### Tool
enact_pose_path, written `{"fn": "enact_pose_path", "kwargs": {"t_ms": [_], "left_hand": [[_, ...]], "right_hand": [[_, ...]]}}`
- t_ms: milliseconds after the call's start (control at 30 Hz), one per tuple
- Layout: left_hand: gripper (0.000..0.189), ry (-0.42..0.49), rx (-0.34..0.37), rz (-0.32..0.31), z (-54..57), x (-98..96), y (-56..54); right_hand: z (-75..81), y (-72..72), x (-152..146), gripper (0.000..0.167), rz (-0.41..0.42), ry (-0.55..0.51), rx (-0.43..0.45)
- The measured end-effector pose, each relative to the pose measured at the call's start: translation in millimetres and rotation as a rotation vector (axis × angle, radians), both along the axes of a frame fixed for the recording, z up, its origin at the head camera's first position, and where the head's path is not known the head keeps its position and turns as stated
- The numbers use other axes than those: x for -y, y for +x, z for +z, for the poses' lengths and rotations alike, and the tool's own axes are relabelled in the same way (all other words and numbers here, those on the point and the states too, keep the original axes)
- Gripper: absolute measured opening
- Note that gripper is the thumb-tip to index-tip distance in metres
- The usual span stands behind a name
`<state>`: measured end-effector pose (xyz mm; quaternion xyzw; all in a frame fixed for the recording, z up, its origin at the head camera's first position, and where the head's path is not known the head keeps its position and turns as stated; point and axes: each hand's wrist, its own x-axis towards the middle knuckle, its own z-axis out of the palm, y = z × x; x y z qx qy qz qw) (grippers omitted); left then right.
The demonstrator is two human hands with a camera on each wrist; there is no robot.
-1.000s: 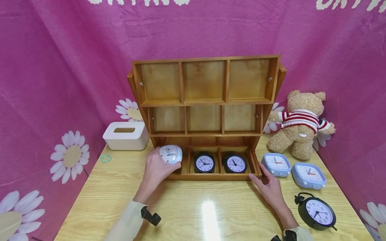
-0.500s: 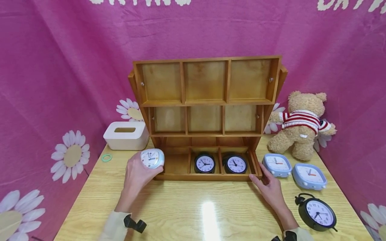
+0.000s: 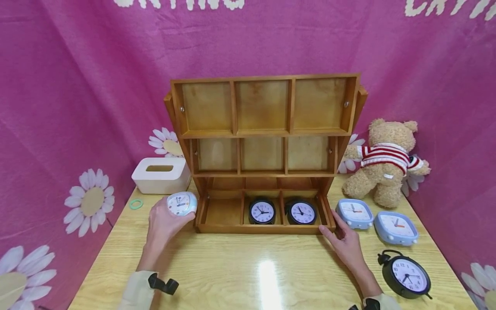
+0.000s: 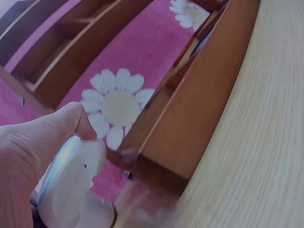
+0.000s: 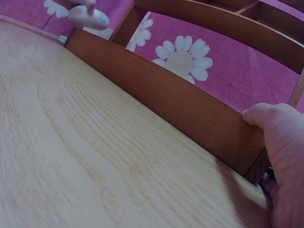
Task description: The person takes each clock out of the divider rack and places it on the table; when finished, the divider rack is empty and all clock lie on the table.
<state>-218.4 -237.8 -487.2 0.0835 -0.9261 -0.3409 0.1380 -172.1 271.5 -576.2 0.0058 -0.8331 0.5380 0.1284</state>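
Observation:
In the head view, my left hand [image 3: 162,226] holds a small white and pale-blue alarm clock [image 3: 181,204], just left of the wooden display rack's bottom tray. The left wrist view shows the thumb [image 4: 76,121] against the clock's edge, its casing [image 4: 71,183] seen from the side. My right hand [image 3: 346,246] grips the front right corner of the wooden rack [image 3: 267,230], thumb on the front board and fingers along the side. Two round black clocks, one in the middle compartment [image 3: 262,212] and one on the right [image 3: 302,212], face up. The tray's left compartment [image 3: 222,211] shows bare wood.
Two blue clocks [image 3: 354,212] and a black twin-bell alarm clock [image 3: 407,275] lie at the right. Behind them leans a teddy bear [image 3: 387,163]. A white tissue box [image 3: 162,183] and a green ring [image 3: 136,204] are at the left.
My left hand has carried the white and pale-blue clock leftward, from over the left compartment to beside the rack. The right hand stays at the rack's corner.

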Motion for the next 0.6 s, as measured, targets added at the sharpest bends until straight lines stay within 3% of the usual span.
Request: {"fn": "enact_pose_path", "kwargs": {"t_ms": [200,467,600], "left_hand": [[0.077,-0.008,0.010,0.002,-11.8,10.5,-10.9],[0.081,0.005,0.034,-0.010,-36.7,20.3,-22.1],[0.083,0.003,0.043,-0.035,-41.6,22.9,-24.4]], "right_hand": [[0.9,-1.4,0,0.069,0.004,-0.004,-0.001],[1.9,-1.9,0,0.068,0.010,-0.021,-0.010],[2.1,-0.4,1,0.068,0.011,-0.041,-0.014]]}}
